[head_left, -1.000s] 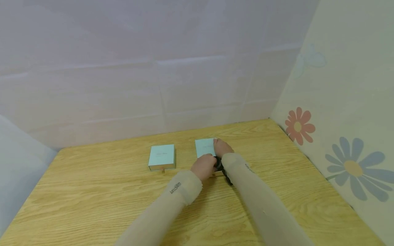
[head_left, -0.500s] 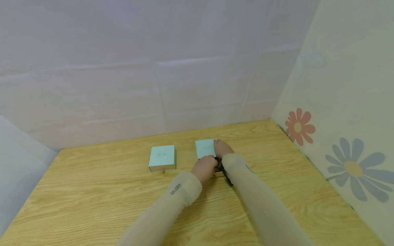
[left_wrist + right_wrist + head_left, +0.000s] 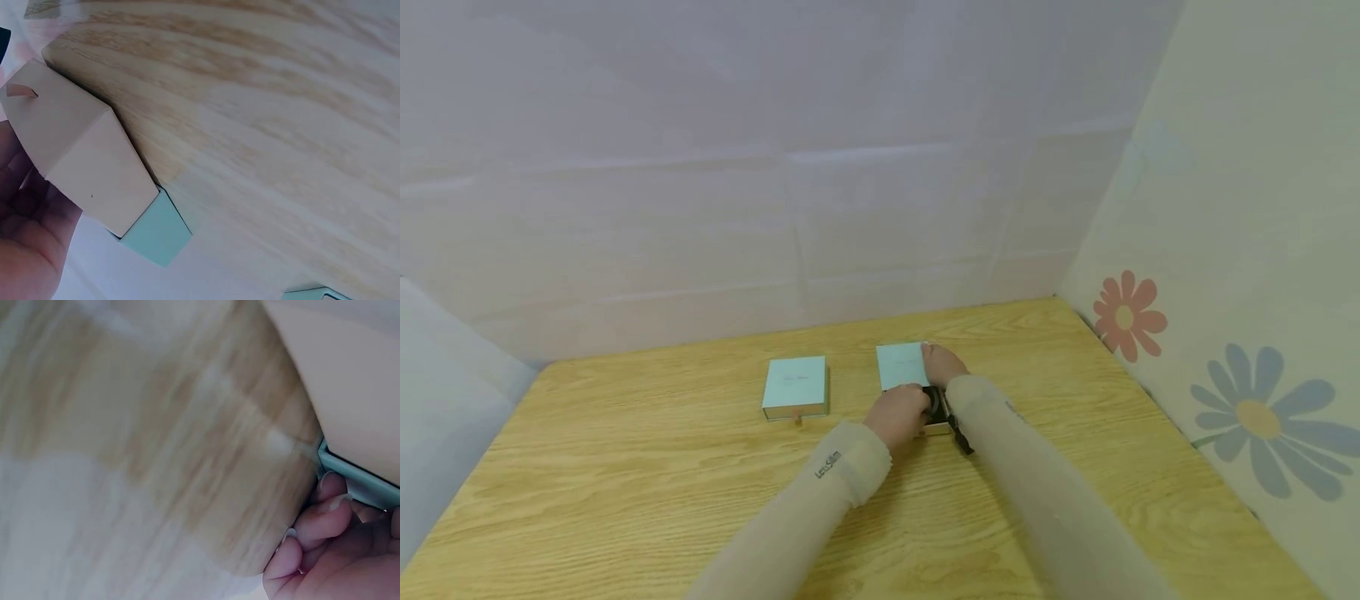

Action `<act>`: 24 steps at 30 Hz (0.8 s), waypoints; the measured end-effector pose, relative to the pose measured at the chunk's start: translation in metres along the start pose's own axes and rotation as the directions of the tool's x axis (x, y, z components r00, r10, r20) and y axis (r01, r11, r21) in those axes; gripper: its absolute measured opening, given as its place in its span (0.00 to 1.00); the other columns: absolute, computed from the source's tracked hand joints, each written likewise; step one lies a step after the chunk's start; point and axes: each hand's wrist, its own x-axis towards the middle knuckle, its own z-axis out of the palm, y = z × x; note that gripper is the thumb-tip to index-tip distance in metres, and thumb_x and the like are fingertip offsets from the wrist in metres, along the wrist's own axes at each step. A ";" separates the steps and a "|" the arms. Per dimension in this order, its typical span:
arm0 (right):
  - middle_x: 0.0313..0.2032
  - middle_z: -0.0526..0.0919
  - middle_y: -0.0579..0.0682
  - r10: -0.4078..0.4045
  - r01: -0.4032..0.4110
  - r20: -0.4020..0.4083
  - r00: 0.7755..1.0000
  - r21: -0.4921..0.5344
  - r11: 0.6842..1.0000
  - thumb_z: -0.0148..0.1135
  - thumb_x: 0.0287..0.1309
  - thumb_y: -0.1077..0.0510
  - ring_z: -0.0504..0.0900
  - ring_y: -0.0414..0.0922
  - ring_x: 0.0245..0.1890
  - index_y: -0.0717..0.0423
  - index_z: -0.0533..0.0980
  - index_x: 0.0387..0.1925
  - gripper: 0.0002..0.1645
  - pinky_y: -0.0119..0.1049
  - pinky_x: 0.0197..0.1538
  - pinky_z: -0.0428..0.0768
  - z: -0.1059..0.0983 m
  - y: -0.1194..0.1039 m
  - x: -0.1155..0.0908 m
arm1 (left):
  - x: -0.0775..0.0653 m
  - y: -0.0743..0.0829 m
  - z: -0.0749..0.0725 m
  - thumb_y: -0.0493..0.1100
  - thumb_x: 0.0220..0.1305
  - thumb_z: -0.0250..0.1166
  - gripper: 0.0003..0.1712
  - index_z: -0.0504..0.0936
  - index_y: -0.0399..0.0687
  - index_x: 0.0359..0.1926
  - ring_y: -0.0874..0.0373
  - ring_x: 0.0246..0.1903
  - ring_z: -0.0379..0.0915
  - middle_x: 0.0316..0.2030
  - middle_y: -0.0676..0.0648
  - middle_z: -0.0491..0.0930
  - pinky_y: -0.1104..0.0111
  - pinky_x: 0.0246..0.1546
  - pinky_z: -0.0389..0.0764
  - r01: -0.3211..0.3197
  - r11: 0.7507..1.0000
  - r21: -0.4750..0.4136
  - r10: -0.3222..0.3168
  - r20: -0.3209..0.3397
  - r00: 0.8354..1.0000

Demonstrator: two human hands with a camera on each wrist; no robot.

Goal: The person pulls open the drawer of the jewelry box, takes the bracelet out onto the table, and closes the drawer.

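A pale teal drawer box (image 3: 900,364) lies on the table with its beige drawer (image 3: 103,175) pulled out toward me. My right hand (image 3: 943,365) grips the teal sleeve at its right side; in the right wrist view, curled fingers (image 3: 325,519) meet the sleeve's edge. My left hand (image 3: 897,415) bends over the drawer's left wall, fingertips inside by a dark, rounded thing (image 3: 936,403). From the left wrist view, the palm (image 3: 31,244) is behind the drawer wall, which hides the fingertips; I cannot tell whether they pinch anything.
A second teal drawer box (image 3: 796,383), closed, with a small pull tab, stands to the left on the wooden table (image 3: 647,467). A black strap-like piece (image 3: 960,436) is beside the drawer, under the right forearm. Pale sheets form the back and side walls.
The right wrist has shifted slightly to the right, and more of the drawer's dark inside shows. Both hands otherwise stay at the box.
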 end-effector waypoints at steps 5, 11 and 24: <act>0.67 0.63 0.66 -0.012 0.012 0.007 1.000 0.009 1.000 0.23 0.78 0.47 0.62 0.63 0.67 0.69 0.62 0.68 0.36 0.56 0.68 0.60 -0.001 0.000 0.001 | 0.002 -0.002 0.000 0.39 0.66 0.65 0.08 0.87 0.46 0.29 0.61 0.30 0.78 0.30 0.49 0.81 0.73 0.31 0.79 -0.002 1.000 0.004 0.002 0.017 1.000; 0.67 0.64 0.67 -0.018 0.018 0.007 1.000 0.012 1.000 0.21 0.78 0.47 0.64 0.63 0.65 0.70 0.63 0.67 0.36 0.56 0.67 0.62 -0.003 0.002 -0.001 | 0.002 -0.001 -0.004 0.39 0.66 0.64 0.09 0.87 0.47 0.28 0.61 0.29 0.77 0.29 0.50 0.80 0.73 0.30 0.78 -0.008 1.000 -0.003 0.008 0.027 1.000; 0.66 0.65 0.67 -0.030 0.030 0.022 0.999 -0.016 0.999 0.22 0.78 0.48 0.66 0.62 0.63 0.70 0.63 0.66 0.35 0.54 0.65 0.64 -0.010 -0.007 -0.017 | 0.003 0.001 -0.009 0.38 0.68 0.63 0.08 0.84 0.45 0.30 0.60 0.29 0.79 0.27 0.50 0.81 0.75 0.30 0.79 -0.055 0.994 0.091 0.058 -0.028 0.998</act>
